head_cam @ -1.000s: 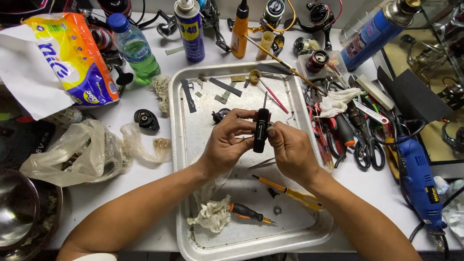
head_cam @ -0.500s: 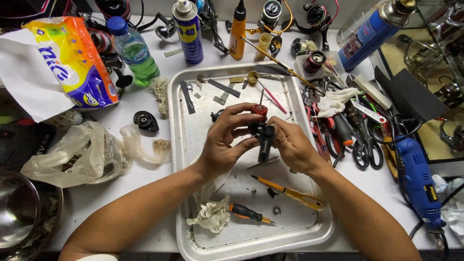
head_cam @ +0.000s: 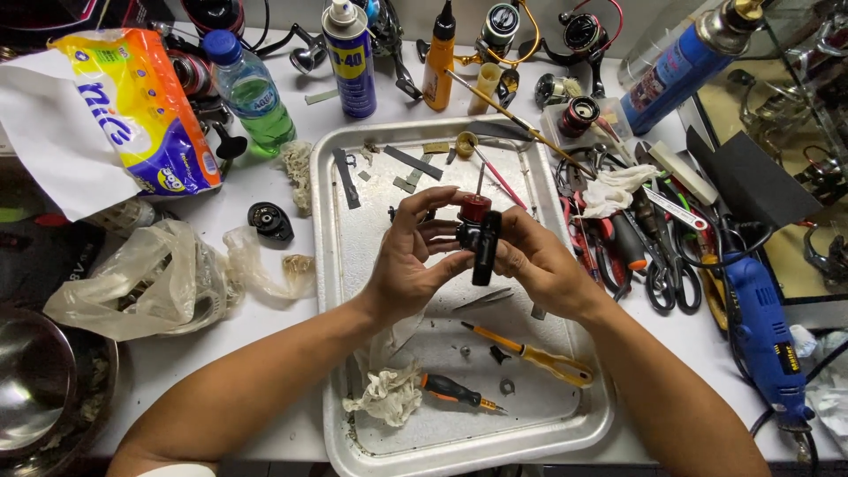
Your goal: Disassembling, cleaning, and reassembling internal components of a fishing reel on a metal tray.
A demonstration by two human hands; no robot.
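Observation:
Both my hands hold a black fishing-reel body (head_cam: 484,247) with a red cap and a thin shaft sticking up, above the middle of a metal tray (head_cam: 331,265). My left hand (head_cam: 415,252) grips it from the left with fingers curled around the front. From the right, my right hand (head_cam: 534,261) clasps it, thumb against its side. In the tray below lie a yellow-handled screwdriver (head_cam: 530,355), a black and orange screwdriver (head_cam: 455,390), a crumpled rag (head_cam: 387,396) and small loose parts.
A spray can (head_cam: 350,57), an orange bottle (head_cam: 438,57), a green water bottle (head_cam: 252,88) and reels stand behind the tray. Scissors and pliers (head_cam: 654,265) and a blue rotary tool (head_cam: 764,336) lie at the right. Plastic bags (head_cam: 141,283), a tissue pack (head_cam: 146,106) and a steel bowl (head_cam: 35,389) sit left.
The reel body was turned in my hands: one second ago it stood upright as a black cylinder, now its red cap faces up and my fingers have shifted around it.

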